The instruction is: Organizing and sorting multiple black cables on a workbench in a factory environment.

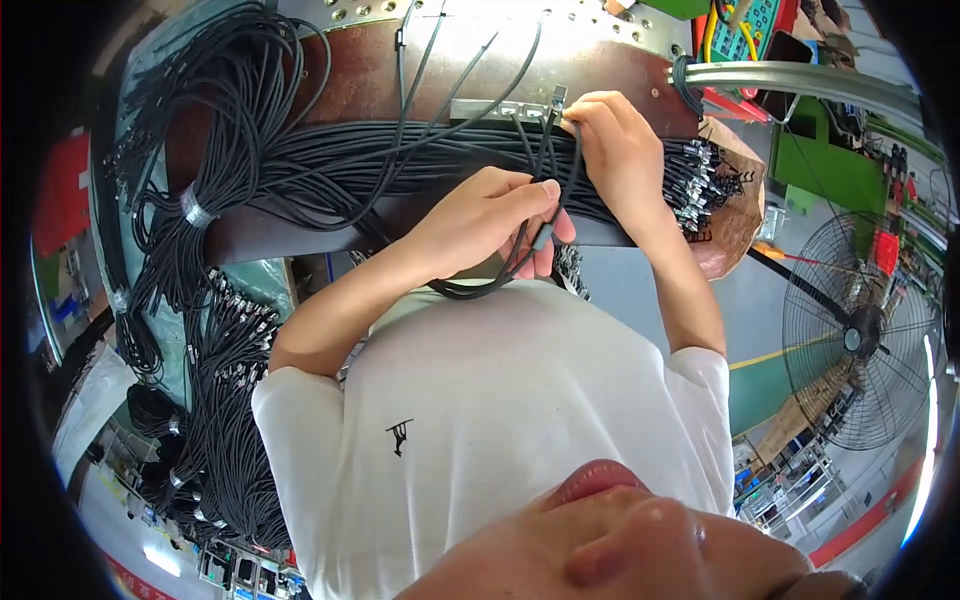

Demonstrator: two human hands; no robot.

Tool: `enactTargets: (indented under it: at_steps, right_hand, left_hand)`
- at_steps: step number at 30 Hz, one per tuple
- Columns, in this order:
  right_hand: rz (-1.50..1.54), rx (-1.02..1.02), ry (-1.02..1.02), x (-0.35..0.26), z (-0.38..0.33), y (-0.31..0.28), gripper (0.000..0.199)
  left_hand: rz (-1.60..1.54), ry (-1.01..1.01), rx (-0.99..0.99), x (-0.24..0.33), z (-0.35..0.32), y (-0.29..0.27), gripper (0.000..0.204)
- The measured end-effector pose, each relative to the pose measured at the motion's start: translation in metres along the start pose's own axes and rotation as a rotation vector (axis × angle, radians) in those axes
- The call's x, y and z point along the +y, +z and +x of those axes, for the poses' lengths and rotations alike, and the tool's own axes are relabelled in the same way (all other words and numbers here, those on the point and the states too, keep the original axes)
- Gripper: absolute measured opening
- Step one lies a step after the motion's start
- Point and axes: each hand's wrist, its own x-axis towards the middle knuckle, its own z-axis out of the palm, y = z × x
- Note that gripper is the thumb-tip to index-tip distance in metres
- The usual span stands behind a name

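My left hand (480,222) is closed around a few black cables (543,237), which loop below the palm; one carries a thicker dark sleeve. Above and to the right, my right hand (622,158) pinches a black cable close to its end. A small metal connector (559,98) stands up beside those fingertips, at the right end of a narrow metal strip (478,110) with pale connectors set in it. Behind both hands, a thick bundle of black cables (335,158) runs across the table. Its connector ends (695,190) gather past my right wrist.
The dark red-brown table (365,70) has a perforated metal plate (640,32) at its far edge. Brown paper (742,185) sits under the connector ends. Tied cable coils (197,208) overhang the left side, above more hanging cables (235,420). A caged fan (853,338) stands right.
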Motion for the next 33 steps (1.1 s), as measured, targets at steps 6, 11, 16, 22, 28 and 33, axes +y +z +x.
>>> enactTargets:
  at_steps: [6,11,16,22,28,33]
  right_hand:
    - [0.083,-0.069,0.065,0.008,-0.002,-0.006,0.018]
    - [0.069,-0.064,0.042,0.011,-0.002,-0.007,0.017]
    - [-0.155,-0.107,-0.206,-0.014,0.021,-0.058,0.016]
    - [-0.253,-0.148,-0.319,0.015,0.014,-0.057,0.023]
    - [0.272,-0.002,0.261,0.014,-0.018,-0.018,0.014]
    - [0.202,0.022,0.103,0.027,-0.012,-0.01,0.014]
  left_hand:
    - [0.034,0.014,-0.006,-0.001,0.004,-0.003,0.047]
    - [0.016,-0.014,-0.008,0.0,0.007,0.0,0.046]
    - [0.017,-0.107,-0.05,0.011,0.012,0.0,0.043]
    - [1.356,0.457,0.347,0.039,-0.013,0.019,0.025]
    - [1.143,0.473,0.293,0.03,-0.013,0.008,0.023]
    - [0.771,0.316,0.352,0.04,-0.015,-0.035,0.027]
